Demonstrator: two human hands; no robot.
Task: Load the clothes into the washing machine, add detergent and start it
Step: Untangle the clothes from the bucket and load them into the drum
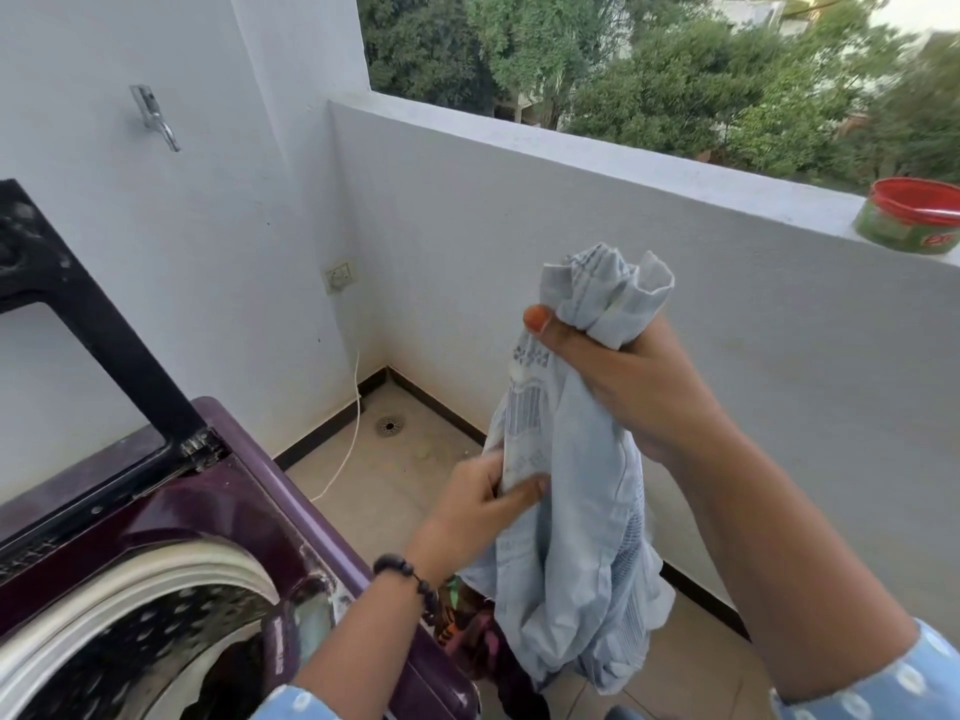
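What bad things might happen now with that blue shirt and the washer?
1. The pale blue garment hangs beside the washing machine, not over its drum, so if the right hand and left hand slip, it may drop on the floor.
2. The raised lid could fall shut.
3. The red-lidded tub on the ledge might get knocked off.

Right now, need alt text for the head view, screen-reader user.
A person's right hand grips the bunched top of a pale blue patterned garment while the left hand pinches its edge, beside a purple top-loading washing machine with its lid raised. A red-lidded green tub sits on the white balcony wall.
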